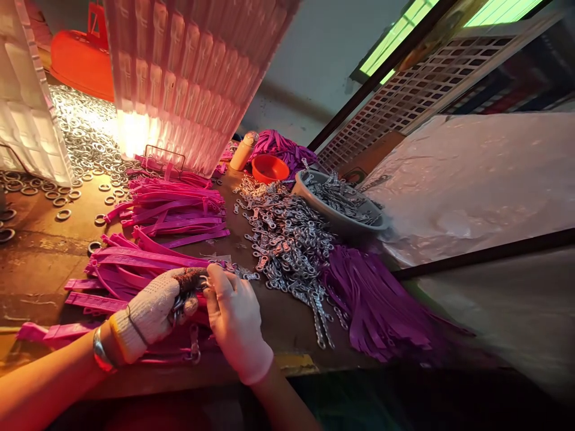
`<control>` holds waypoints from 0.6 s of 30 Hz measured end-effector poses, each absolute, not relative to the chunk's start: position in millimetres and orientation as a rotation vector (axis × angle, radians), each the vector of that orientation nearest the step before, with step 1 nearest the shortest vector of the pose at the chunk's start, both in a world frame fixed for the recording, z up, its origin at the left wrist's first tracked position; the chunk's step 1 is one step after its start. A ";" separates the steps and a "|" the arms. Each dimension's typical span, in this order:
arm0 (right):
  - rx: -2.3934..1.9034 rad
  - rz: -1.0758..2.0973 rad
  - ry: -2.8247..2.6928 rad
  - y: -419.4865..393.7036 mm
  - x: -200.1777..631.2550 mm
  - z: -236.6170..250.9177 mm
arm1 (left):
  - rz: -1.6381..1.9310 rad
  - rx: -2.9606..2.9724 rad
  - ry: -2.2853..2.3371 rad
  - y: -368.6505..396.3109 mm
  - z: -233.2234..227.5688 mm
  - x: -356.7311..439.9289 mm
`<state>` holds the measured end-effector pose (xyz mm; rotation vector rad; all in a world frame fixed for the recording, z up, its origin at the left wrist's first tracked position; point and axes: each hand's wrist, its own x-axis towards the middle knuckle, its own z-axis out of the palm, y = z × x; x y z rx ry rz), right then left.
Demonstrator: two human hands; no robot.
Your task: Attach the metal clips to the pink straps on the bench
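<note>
My left hand (153,311), in a white knit glove, grips a bunch of small metal clasps (179,306) over the pink straps (135,263) near the table's front edge. My right hand (236,320), in a thin pale glove, pinches a metal piece (203,281) right at my left hand's fingertips. One strap with a metal clasp (194,353) lies just below my hands. A heap of metal clasps (287,239) spreads to the right of my hands.
More pink straps (175,206) lie stacked behind. Purple straps (377,305) fan out at the right. A grey bowl (314,197) holds more clasps, beside an orange cup (269,169). Metal rings (85,137) cover the far left. A ribbed plastic sheet (188,78) stands upright.
</note>
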<state>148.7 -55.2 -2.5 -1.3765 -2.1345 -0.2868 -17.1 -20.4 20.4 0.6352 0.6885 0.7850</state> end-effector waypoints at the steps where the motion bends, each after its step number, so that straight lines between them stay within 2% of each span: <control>1: -1.388 -0.291 -2.096 -54.3 149.0 -4.4 | 0.781 0.651 0.687 -21.2 20.3 -16.9; 7: -1.343 -0.089 -1.971 -55.5 148.4 -6.3 | 0.815 0.836 0.705 -25.0 1.1 -13.0; 12: -1.343 0.038 -1.919 -53.7 151.5 0.2 | 0.713 1.140 0.832 -27.8 3.8 -18.7; 16: -1.297 0.060 -1.966 -62.7 140.8 6.9 | 0.805 1.000 0.715 -25.0 -2.4 -13.5; 18: -1.231 0.162 -2.036 -76.4 128.2 12.3 | 0.901 0.943 0.796 -14.5 -5.2 -12.6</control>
